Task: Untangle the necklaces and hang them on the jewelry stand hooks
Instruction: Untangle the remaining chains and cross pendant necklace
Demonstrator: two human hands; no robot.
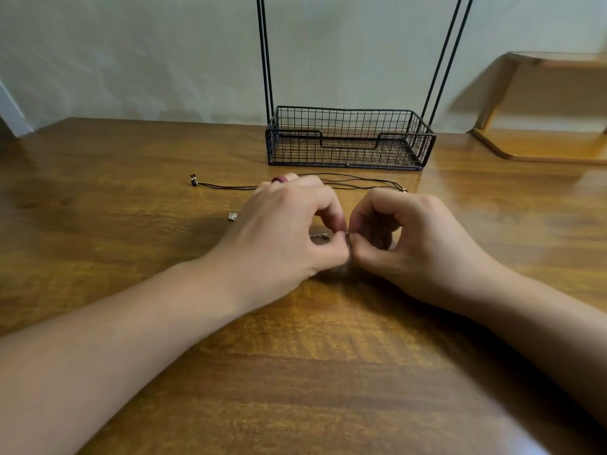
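Both arms reached in from the near edge of the bench (98,198). Fingers of my left hand (282,231) and right hand (417,238) were curled and pinched a thin silver chain (319,236) between them, low over the wood. I think I was picking the knot apart. Behind lay the black cord necklace (358,182), then the jewelry stand (349,137). Next I needed a soft, slow pull.

No readable text, labels, brands, numbers or signs anywhere in view.
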